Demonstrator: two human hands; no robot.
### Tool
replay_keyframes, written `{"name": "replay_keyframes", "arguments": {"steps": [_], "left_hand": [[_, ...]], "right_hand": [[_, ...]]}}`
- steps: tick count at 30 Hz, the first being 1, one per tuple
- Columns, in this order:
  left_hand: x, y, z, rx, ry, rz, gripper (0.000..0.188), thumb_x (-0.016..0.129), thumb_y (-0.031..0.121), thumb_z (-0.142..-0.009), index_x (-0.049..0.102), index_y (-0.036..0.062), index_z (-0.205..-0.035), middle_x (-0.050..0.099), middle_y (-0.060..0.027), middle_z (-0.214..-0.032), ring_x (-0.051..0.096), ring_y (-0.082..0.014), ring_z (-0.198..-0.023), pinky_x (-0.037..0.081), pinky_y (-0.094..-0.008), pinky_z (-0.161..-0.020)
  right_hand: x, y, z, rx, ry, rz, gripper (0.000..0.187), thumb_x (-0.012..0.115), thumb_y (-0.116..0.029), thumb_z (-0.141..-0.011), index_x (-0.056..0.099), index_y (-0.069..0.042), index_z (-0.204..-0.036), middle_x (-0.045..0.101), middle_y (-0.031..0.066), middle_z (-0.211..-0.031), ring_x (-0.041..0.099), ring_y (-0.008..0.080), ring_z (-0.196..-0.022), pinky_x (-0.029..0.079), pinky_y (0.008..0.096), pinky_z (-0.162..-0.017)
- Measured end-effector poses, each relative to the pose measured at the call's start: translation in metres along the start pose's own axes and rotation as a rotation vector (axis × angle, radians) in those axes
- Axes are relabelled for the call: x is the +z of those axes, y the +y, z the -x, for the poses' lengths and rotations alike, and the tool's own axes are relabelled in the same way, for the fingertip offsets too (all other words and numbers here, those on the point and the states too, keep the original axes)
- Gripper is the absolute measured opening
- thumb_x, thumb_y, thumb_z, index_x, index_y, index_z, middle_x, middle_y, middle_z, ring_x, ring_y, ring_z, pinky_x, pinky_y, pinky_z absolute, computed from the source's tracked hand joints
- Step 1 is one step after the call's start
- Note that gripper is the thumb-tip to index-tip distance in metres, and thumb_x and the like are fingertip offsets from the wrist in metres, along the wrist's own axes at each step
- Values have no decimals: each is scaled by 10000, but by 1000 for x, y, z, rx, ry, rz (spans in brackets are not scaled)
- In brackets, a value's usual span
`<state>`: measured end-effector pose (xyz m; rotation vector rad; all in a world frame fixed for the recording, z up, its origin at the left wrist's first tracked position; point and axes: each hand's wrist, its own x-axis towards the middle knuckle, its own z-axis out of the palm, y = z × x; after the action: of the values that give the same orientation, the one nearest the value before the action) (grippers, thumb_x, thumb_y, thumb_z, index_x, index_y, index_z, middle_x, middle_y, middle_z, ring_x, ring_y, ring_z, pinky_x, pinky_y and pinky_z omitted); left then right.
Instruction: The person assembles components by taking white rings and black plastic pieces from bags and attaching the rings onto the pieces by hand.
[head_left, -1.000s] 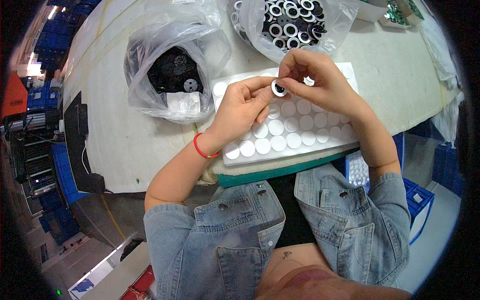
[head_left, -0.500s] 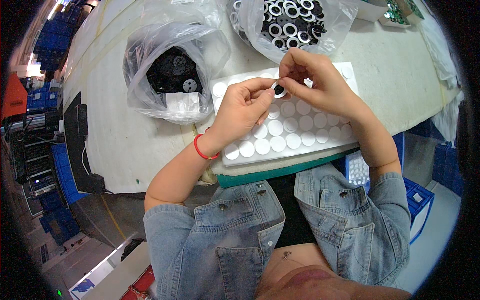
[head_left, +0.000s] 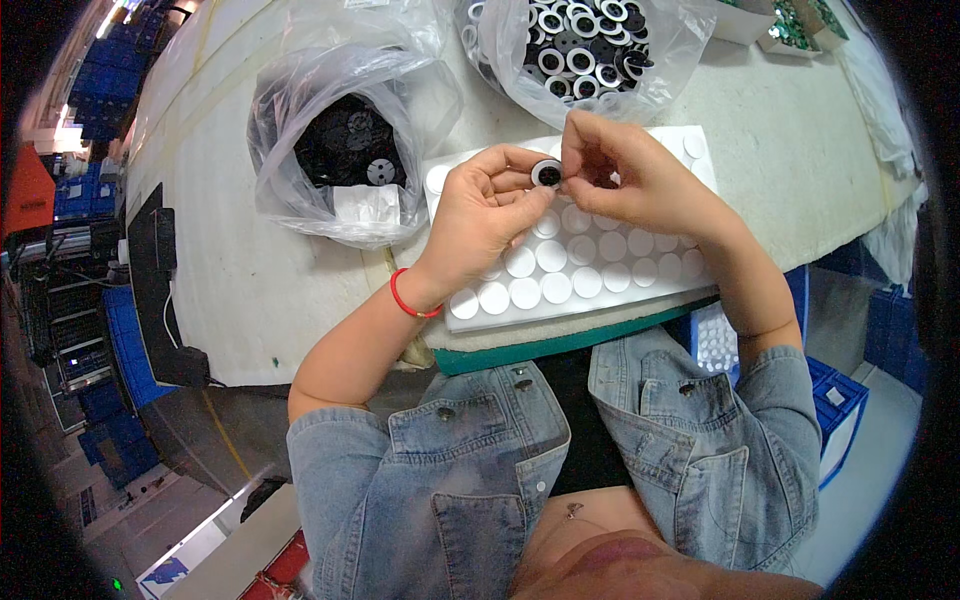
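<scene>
Above a white sheet (head_left: 455, 314) of round white pieces, my left hand (head_left: 487, 205) pinches a small black disc with a white ring (head_left: 546, 173) between thumb and fingers. My right hand (head_left: 628, 172) is closed in a pinch right beside the disc's right edge. Whatever its fingertips hold is too small to make out. Both hands hide part of the sheet's upper rows. White round pieces (head_left: 555, 287) lie in rows along the near side of the sheet.
A clear plastic bag (head_left: 275, 205) of black discs (head_left: 345, 135) stands left of the sheet. Behind it, another bag (head_left: 670, 70) holds several black discs with white rings (head_left: 580, 60). Boxes of green parts (head_left: 795, 30) sit at the far right. A green edge (head_left: 570, 340) borders the table's front.
The ringed disc has shifted slightly left and now faces up more fully in my left fingers. My right fingertips have moved down a little, from the disc's top to its right side.
</scene>
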<state>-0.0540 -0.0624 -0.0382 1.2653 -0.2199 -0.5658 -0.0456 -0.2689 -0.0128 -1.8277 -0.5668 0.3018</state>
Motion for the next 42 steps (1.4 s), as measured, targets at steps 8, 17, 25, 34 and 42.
{"name": "replay_keyframes", "arguments": {"steps": [8, 17, 25, 34, 42], "left_hand": [[-2, -7, -3, 25, 3, -100, 184, 619, 42, -899, 526, 11, -1054, 681, -61, -864, 497, 8, -552, 353, -147, -451], [-3, 6, -4, 14, -103, -42, 448, 362, 388, -1025, 503, 1, -1201, 676, -148, -931, 344, -20, -462, 281, -160, -415], [0, 11, -4, -199, -163, 449, 689, 280, 605, -973, 439, 16, -1295, 584, -116, -1094, 424, -91, -721, 375, -211, -639], [14, 2, -14, -139, -78, 449, 777, 204, 668, -945, 418, 32, -1337, 540, -35, -1149, 487, -119, -874, 411, -267, -741], [13, 3, -8, -115, -172, 547, 490, 273, 367, -1042, 363, 25, -1381, 531, -88, -1232, 524, -159, -1072, 420, -328, -967]], "right_hand": [[-1, -5, -3, -56, -42, 41, 175, 657, -40, -845, 512, -49, -944, 504, -30, -781, 479, 38, -659, 375, 193, -543], [-12, 22, -13, -289, 662, -11, 371, 621, -44, -881, 447, -19, -1207, 570, 70, -1029, 612, 128, -834, 500, 261, -770], [4, -6, -5, -482, 71, 348, 204, 743, -135, -769, 620, -36, -900, 561, 90, -901, 556, 224, -789, 450, 313, -685], [7, -1, -6, -524, -10, 686, 389, 828, -253, -649, 632, -81, -936, 558, 59, -976, 492, 250, -919, 379, 378, -799], [10, -3, -6, -572, 116, 678, 303, 788, -159, -673, 615, -92, -913, 580, 37, -893, 528, 234, -841, 374, 355, -757]]}}
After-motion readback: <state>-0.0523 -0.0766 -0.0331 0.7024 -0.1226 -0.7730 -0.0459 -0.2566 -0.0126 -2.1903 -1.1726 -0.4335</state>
